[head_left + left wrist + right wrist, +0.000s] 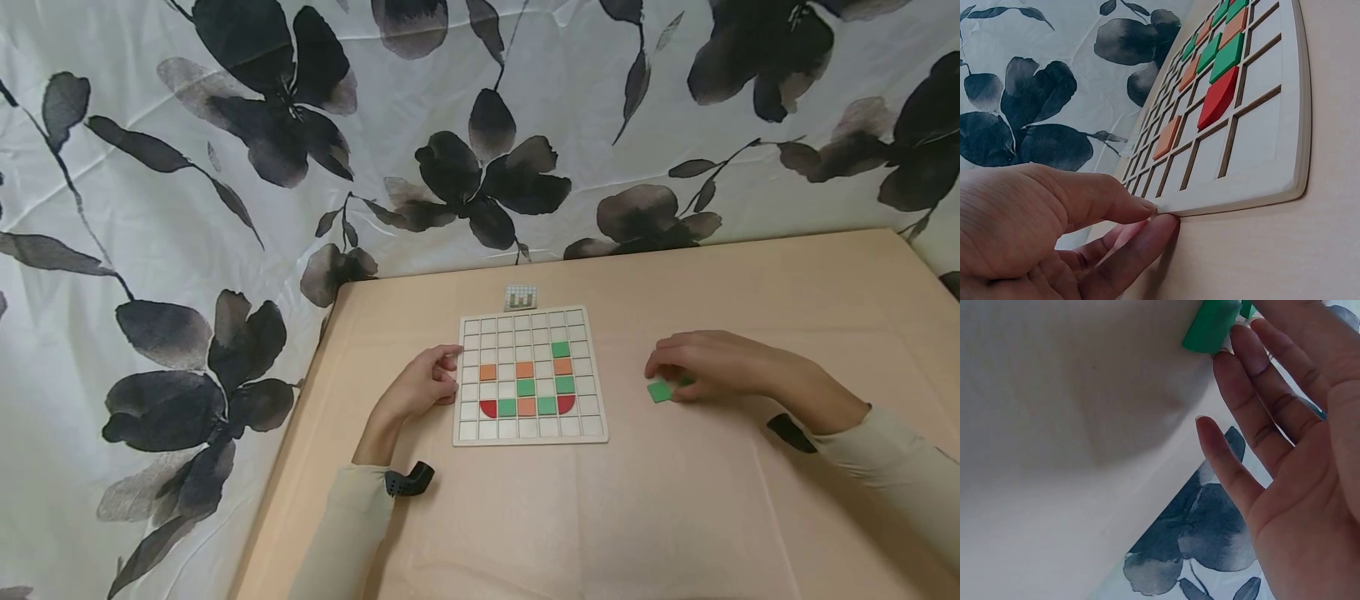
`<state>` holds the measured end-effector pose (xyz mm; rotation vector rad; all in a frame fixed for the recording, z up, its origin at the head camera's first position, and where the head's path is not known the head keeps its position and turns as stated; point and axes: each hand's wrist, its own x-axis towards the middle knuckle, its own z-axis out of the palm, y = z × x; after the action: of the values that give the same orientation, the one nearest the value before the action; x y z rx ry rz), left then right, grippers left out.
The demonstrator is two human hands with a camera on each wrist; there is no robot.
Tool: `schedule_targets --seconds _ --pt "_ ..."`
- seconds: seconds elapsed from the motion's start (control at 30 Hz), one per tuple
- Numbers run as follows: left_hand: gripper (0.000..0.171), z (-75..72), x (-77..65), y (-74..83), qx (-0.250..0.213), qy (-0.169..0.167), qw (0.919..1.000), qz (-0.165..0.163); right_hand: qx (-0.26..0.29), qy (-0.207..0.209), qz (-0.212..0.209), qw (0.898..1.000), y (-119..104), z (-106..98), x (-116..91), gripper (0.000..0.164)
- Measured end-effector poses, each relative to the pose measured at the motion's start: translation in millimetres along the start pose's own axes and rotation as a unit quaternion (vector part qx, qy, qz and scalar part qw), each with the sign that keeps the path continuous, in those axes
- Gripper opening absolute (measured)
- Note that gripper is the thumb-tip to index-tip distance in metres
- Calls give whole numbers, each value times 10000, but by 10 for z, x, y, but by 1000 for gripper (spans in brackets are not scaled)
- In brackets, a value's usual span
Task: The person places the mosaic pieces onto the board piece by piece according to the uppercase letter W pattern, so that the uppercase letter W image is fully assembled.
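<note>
A white grid board point(487, 440) lies on the table, with green point(507, 407), orange point(488, 372) and red point(566, 404) tiles in some squares. My left hand point(420, 383) is at the board's left edge, loosely bent. In the left wrist view its thumb and a fingertip meet at the rim. Well right of the board, my right hand point(708, 364) pinches a green tile point(659, 391). A second bit of green point(685, 381) shows between its fingers and thumb, mostly hidden. The right wrist view has the green tile point(1211, 328) at the fingertips, the others spread.
A small patterned card or piece point(521, 297) is just beyond the board's far edge. The light wooden table point(675, 517) runs back to a hanging cloth point(465, 83) with dark flowers. Each wrist wears a dark band point(409, 479).
</note>
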<state>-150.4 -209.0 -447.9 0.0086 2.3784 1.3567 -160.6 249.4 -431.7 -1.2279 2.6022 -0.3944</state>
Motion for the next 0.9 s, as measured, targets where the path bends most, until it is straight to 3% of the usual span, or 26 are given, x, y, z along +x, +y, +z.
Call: schedule_targets --seconds 0.43,0.6,0.73,0.9 --pt "64 2 1 -1 -37 10 10000 -29 366 60 -759 9964 -4 55 84 28" --pt "65 3 0 -5 -114 17 9999 -58 -45 218 -475 9986 0 71 90 20" --pt "64 1 -2 -3 -116 7 9999 -70 -499 367 -115 9980 4 74 73 23" --pt "64 0 -5 0 -111 4 9999 -50 -116 206 -116 9997 -8 68 61 29"
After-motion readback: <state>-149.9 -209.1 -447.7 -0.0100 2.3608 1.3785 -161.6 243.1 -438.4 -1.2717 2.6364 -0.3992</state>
